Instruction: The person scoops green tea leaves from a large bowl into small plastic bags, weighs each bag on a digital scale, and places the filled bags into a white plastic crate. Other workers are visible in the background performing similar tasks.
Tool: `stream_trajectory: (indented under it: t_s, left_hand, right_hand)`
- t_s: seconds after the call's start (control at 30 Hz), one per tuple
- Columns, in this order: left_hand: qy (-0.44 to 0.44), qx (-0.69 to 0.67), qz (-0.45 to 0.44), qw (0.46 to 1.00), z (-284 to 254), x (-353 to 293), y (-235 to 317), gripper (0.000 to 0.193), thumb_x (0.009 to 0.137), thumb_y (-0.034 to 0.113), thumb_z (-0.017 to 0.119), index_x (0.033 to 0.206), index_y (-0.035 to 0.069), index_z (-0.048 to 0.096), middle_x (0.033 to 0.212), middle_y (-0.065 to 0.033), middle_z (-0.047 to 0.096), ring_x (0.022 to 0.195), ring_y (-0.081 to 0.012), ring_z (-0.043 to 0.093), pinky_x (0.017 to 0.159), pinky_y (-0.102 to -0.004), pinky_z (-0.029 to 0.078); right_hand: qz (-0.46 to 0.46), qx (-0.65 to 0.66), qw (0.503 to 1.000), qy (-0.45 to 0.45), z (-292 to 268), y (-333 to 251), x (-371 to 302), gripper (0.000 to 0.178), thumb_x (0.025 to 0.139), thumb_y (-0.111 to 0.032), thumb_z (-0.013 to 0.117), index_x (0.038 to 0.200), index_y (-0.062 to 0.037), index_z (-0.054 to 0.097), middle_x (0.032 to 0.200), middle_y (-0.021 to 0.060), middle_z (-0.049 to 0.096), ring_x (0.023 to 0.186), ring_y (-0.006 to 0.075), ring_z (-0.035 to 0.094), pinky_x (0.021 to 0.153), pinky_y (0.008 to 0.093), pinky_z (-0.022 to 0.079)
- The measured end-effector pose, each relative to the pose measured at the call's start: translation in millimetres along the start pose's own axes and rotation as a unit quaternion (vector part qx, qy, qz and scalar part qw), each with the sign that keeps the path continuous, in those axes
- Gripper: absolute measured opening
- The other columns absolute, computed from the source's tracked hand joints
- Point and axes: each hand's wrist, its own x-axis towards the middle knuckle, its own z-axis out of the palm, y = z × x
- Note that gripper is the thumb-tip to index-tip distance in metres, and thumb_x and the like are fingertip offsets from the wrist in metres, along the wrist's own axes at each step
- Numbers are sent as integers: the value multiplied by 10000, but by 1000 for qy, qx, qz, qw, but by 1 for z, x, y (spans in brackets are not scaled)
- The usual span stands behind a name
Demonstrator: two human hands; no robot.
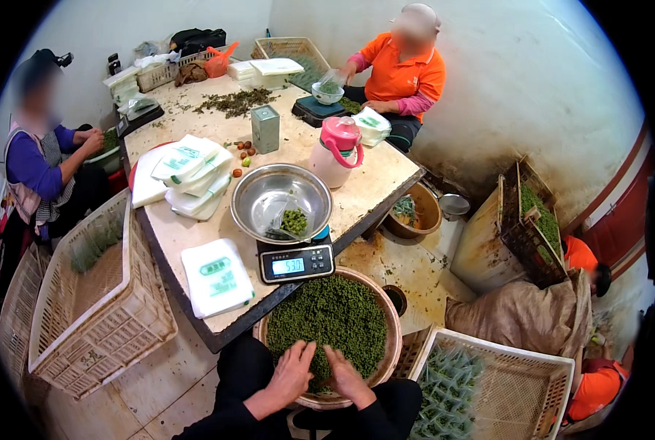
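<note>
A wide round basin [394, 326] full of small green peppercorn-like berries [335, 312] sits between my knees, below the table edge. My left hand [289, 375] touches the berries near the basin's front, its fingers stretched out. Beside it, my right hand [347, 376] also reaches into them with fingers extended; some fingertips are hidden. Neither hand visibly holds anything. Just beyond the basin, a digital scale [296, 264] with a lit display carries a steel bowl [248, 202]. In the bowl lies a clear plastic bag [293, 221] with some green berries in it.
Flat printed bags [216, 277] lie left of the scale. A pink-lidded jug [336, 150] stands behind the bowl. Crates flank me: a tall one [107, 323] at left, another [521, 367] at right holding filled bags. Co-workers sit at the table's far side and left.
</note>
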Motion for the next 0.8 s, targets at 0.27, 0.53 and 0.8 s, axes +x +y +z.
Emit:
stream_trajectory:
  t_s: [0.27,0.53,0.8]
  left_hand:
    - [-21,-71,102,992,9,-11,-18,191,753,14,600,942,-3,575,1060,-172,497,958,-340,498,814,-404,406]
    - [-29,-130,52,990,-9,-9,-28,241,741,15,638,979,34,611,947,-100,622,872,-251,594,710,-359,465]
    - [220,-71,95,968,-106,57,-6,584,588,22,761,1130,16,540,1119,-157,563,1074,-322,525,931,-366,419]
  right_hand:
    - [-82,-48,993,63,-107,-31,63,379,618,58,621,976,-60,586,1115,187,479,988,385,502,782,426,446]
    - [-176,-16,970,166,-160,-95,122,433,623,22,690,1035,-61,585,1189,214,466,1054,384,498,872,419,426]
    - [-308,-67,925,212,-196,-134,228,25,764,-39,512,777,-27,495,898,151,538,820,340,567,666,423,482]
